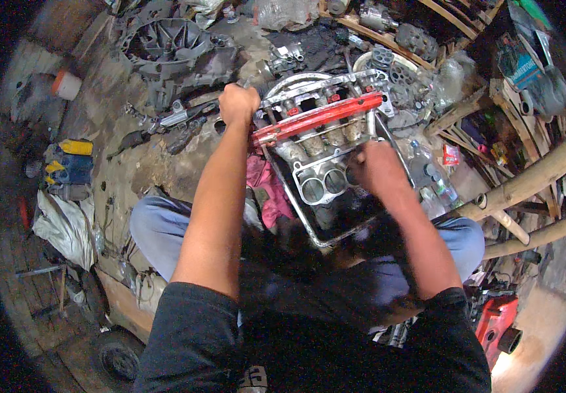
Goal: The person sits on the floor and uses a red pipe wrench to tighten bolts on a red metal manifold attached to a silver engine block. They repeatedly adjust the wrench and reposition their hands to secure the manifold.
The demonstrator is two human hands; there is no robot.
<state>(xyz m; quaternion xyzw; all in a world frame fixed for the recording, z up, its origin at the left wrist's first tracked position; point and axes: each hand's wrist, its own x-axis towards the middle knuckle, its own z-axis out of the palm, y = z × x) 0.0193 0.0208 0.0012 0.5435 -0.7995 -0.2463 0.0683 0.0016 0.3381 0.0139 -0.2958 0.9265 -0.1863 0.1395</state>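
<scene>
In front of me, between my knees, sits a greasy metal engine assembly with a long red bar [325,119] across it. Nearer to me on it is a grey metal flange [322,183] with large round openings, inside a dark tray-like part with a pale metal rim [298,219]. My left hand [238,103] is closed in a fist at the assembly's far left corner; what it grips is mostly hidden. Over the right side of the flange, my right hand [381,171] is blurred, its fingers curled in toward the openings. Whatever those fingers hold does not show.
A large round ribbed metal housing [171,49] lies at the far left. Pink cloth [271,190] is beside the tray. Plastic bottles [437,180] and wooden poles [525,173] stand to the right. Several loose metal parts cover the dirty floor behind the assembly.
</scene>
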